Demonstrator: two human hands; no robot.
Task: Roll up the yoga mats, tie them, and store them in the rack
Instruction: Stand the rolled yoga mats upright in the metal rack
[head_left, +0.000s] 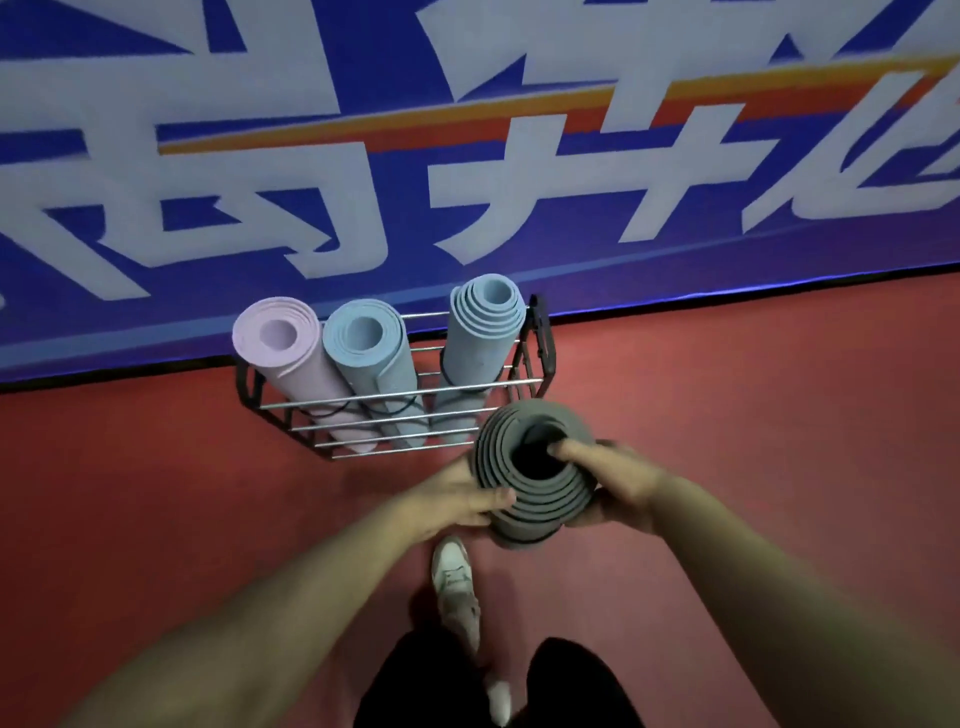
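While the left hand (460, 500) and right hand (621, 488) are clasping the grey mat (540, 506) upright between them, it is hovering just before the rack (387, 399), which is standing ahead and slightly leftward.

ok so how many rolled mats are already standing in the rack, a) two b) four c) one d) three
d: the pink mat, the left blue mat and the right blue mat stand in the rack; the grey mat is held by the left hand and right hand.
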